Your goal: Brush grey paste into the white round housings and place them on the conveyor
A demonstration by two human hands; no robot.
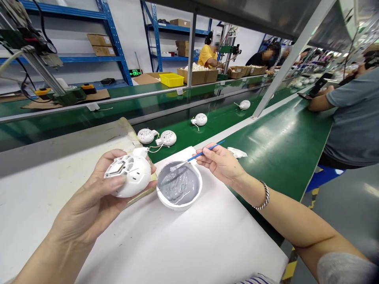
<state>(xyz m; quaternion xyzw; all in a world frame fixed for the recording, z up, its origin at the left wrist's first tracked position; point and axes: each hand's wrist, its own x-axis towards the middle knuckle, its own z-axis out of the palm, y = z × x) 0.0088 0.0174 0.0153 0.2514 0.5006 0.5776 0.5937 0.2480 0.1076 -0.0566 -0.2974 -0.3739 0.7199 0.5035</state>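
A round white plastic housing point(136, 177) with slots and a small side piece is held in my left hand point(94, 197), fingers wrapped round it. My right hand point(220, 163) pinches a thin blue brush point(201, 153), whose pale bristles point down to the left, over the grey paste point(180, 185). That paste lies in a white bowl point(174, 206) between my hands. Whether the bristles touch the paste is hard to tell. Beyond the bowl, two white round units point(168, 138) with thin wires sit on the green belt point(183, 138).
White sheets point(189, 244) cover the work surface. More units point(201, 119) lie further along the belt. A slanted metal post point(291, 59) stands at the right. A person in a grey shirt point(355, 114) sits at far right. A yellow tray point(171, 80) is behind the belt.
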